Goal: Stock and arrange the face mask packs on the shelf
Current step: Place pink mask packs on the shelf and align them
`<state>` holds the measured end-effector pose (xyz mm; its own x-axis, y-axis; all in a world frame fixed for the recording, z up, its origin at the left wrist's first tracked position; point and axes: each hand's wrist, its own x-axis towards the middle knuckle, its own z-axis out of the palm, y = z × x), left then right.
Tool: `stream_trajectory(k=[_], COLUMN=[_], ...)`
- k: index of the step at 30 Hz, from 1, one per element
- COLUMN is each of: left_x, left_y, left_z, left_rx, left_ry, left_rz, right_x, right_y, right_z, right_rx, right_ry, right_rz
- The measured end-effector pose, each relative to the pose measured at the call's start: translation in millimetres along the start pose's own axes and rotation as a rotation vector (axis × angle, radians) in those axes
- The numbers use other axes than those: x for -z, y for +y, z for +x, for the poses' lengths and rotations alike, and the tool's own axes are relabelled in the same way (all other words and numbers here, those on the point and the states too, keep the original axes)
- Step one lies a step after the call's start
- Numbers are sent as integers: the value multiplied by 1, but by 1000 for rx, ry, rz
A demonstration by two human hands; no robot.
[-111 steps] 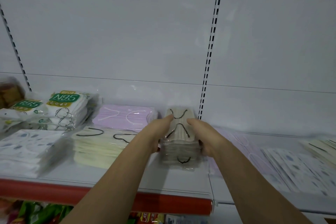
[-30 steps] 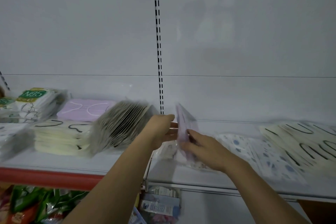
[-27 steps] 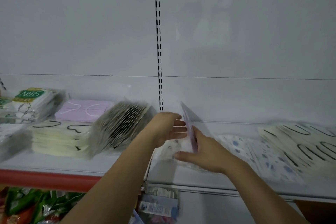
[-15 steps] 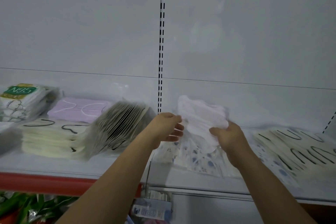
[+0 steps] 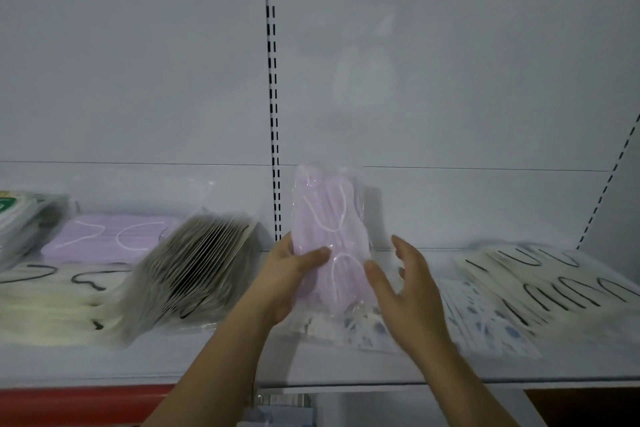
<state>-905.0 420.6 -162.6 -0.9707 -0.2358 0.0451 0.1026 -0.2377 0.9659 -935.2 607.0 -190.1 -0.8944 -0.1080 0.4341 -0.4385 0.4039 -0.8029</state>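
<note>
My left hand [image 5: 291, 274] holds a lilac face mask pack [image 5: 329, 232] in clear wrap upright above the white shelf [image 5: 346, 364], thumb across its front. My right hand [image 5: 405, 284] hovers just right of the pack with fingers spread, touching nothing that I can see. Under the pack lie blue-dotted white mask packs [image 5: 485, 319]. A leaning row of grey-beige mask packs [image 5: 194, 267] stands to the left.
Cream packs with black ear loops lie at the far right [image 5: 554, 281] and far left [image 5: 45, 302]. A flat lilac pack [image 5: 107, 236] sits behind them on the left, green-labelled packs [image 5: 20, 215] beyond. A slotted upright [image 5: 273, 121] runs up the back panel. The shelf's front edge is red [image 5: 69, 406].
The lilac pack has been lifted off the dotted packs and turned upright. My right hand has let go of it and opened; my left hand has taken hold.
</note>
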Motion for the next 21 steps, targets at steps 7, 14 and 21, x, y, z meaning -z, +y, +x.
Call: stream_trajectory(k=[7, 14, 21], left_x=[-15, -22, -23], left_y=[-11, -15, -18], left_z=[-3, -2, 0], left_rx=[-120, -215, -259], left_ry=[-140, 75, 144], left_rz=[62, 259, 55], right_x=[-10, -11, -7], right_y=[5, 14, 26], right_z=[10, 9, 12], right_rx=[-96, -101, -111], right_ry=[-111, -7, 58], right_rz=[282, 381, 376])
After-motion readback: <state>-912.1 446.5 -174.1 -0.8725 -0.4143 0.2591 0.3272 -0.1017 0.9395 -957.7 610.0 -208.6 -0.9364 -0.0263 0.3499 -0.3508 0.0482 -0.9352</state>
